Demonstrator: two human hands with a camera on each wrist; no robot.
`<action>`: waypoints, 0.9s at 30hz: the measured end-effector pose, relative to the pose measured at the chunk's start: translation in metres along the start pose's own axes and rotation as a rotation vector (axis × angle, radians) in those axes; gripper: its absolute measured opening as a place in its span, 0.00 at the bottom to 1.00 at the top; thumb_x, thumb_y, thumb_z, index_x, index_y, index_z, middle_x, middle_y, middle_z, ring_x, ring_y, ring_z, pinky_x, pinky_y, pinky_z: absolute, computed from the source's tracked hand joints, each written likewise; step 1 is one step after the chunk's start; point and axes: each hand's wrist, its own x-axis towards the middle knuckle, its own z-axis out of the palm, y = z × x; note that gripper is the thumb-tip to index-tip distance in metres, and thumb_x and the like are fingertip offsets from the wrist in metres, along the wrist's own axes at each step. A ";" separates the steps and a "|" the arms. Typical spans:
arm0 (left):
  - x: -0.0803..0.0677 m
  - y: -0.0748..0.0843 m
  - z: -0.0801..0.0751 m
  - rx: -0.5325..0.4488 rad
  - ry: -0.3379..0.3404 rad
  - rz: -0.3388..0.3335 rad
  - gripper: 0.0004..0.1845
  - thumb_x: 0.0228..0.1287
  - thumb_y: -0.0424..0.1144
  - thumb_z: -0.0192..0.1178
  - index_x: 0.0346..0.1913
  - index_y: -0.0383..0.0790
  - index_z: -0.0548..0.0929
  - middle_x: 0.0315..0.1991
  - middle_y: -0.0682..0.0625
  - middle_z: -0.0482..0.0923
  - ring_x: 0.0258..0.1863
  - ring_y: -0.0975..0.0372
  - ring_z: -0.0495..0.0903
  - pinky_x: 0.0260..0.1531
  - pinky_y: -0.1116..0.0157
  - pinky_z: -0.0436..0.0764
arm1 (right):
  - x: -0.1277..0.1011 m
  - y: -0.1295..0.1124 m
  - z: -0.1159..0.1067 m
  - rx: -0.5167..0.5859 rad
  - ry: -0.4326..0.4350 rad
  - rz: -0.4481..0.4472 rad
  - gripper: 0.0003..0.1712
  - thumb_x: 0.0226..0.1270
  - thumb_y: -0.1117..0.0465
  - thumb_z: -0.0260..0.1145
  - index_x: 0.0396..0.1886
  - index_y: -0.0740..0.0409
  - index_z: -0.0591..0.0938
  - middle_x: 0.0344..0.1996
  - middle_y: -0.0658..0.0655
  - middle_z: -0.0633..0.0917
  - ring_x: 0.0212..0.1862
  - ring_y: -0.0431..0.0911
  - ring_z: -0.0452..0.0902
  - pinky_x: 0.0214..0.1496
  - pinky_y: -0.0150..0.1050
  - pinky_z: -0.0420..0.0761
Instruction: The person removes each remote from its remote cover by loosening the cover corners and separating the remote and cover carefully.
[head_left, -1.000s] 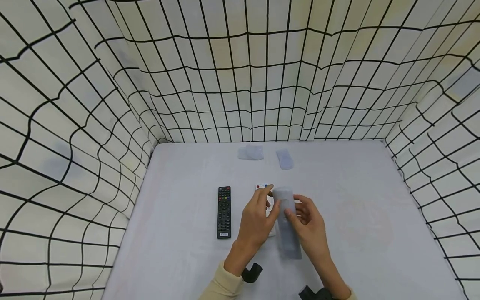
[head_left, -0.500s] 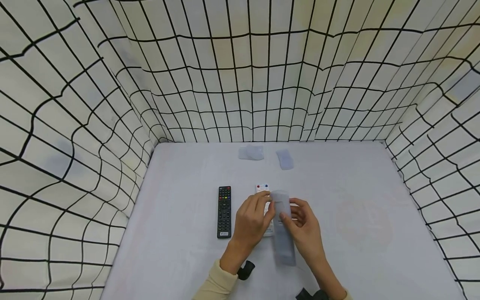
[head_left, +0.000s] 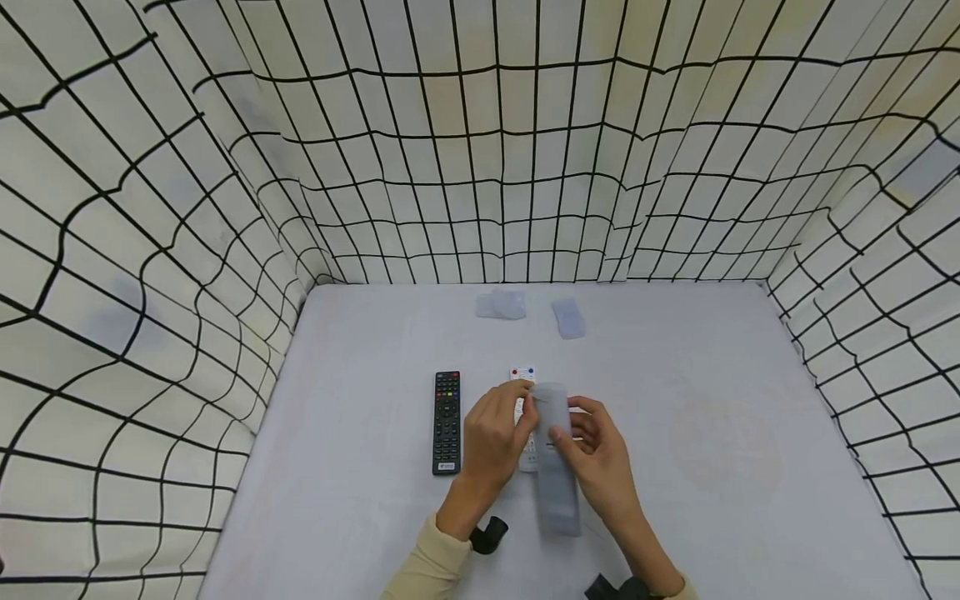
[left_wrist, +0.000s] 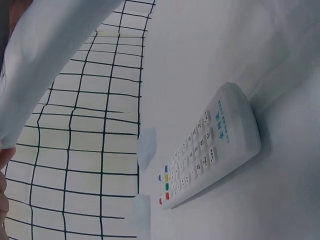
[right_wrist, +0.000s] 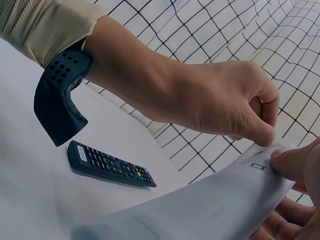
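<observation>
A long pale grey remote sleeve [head_left: 557, 493] is held above the table between both hands. My left hand [head_left: 495, 433] pinches its far end with curled fingers, plain in the right wrist view [right_wrist: 225, 100]. My right hand [head_left: 602, 460] grips its middle, thumb [right_wrist: 295, 165] on top. The same sleeve fills the bottom of the right wrist view [right_wrist: 200, 210] and the top left of the left wrist view [left_wrist: 45, 65]. Under the hands a white remote [head_left: 524, 377] lies on the table, buttons up [left_wrist: 210, 150].
A black remote [head_left: 447, 421] lies left of the hands. Two more pale sleeves [head_left: 501, 304] [head_left: 568, 318] rest near the table's far edge. Black-gridded white cloth [head_left: 480, 167] walls the grey table [head_left: 712, 375] on three sides.
Both hands and the sleeve have drifted a little left and nearer to me. The left hand's fingers have closed on the sleeve's far end.
</observation>
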 end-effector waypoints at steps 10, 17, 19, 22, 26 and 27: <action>0.001 -0.006 0.000 -0.108 -0.007 -0.082 0.06 0.64 0.28 0.64 0.43 0.37 0.82 0.37 0.49 0.88 0.31 0.63 0.85 0.31 0.70 0.84 | 0.002 0.002 -0.003 0.019 -0.055 -0.016 0.28 0.70 0.64 0.73 0.66 0.56 0.75 0.51 0.65 0.88 0.46 0.39 0.87 0.47 0.30 0.86; 0.006 -0.007 -0.006 -0.170 -0.074 -0.119 0.02 0.72 0.32 0.60 0.42 0.38 0.81 0.23 0.52 0.79 0.20 0.68 0.69 0.21 0.76 0.67 | 0.001 0.009 -0.016 0.058 -0.128 -0.009 0.27 0.72 0.66 0.70 0.68 0.58 0.73 0.52 0.67 0.87 0.47 0.39 0.86 0.49 0.32 0.85; 0.008 -0.007 -0.008 -0.191 -0.092 -0.129 0.01 0.72 0.32 0.60 0.42 0.38 0.81 0.20 0.52 0.75 0.20 0.68 0.65 0.20 0.77 0.61 | 0.000 0.010 -0.020 0.067 -0.154 -0.005 0.27 0.73 0.65 0.69 0.68 0.58 0.72 0.52 0.65 0.87 0.47 0.39 0.86 0.49 0.33 0.86; 0.009 -0.007 -0.010 -0.221 -0.107 -0.136 0.03 0.69 0.30 0.63 0.42 0.39 0.81 0.20 0.52 0.75 0.20 0.68 0.65 0.21 0.78 0.61 | 0.000 0.011 -0.024 0.083 -0.182 0.008 0.27 0.74 0.65 0.69 0.68 0.58 0.72 0.51 0.59 0.88 0.47 0.40 0.87 0.48 0.36 0.86; 0.009 -0.008 -0.010 -0.269 -0.123 -0.152 0.04 0.68 0.29 0.64 0.42 0.39 0.82 0.21 0.52 0.74 0.21 0.68 0.65 0.22 0.78 0.62 | -0.001 0.011 -0.029 0.132 -0.208 0.048 0.27 0.74 0.65 0.68 0.68 0.58 0.72 0.50 0.49 0.89 0.48 0.41 0.87 0.48 0.38 0.87; 0.009 -0.008 -0.010 -0.277 -0.133 -0.157 0.03 0.69 0.30 0.64 0.42 0.39 0.82 0.21 0.52 0.74 0.21 0.68 0.65 0.22 0.78 0.62 | -0.001 0.010 -0.030 0.146 -0.214 0.058 0.26 0.74 0.65 0.68 0.68 0.59 0.71 0.50 0.47 0.89 0.48 0.41 0.87 0.48 0.38 0.87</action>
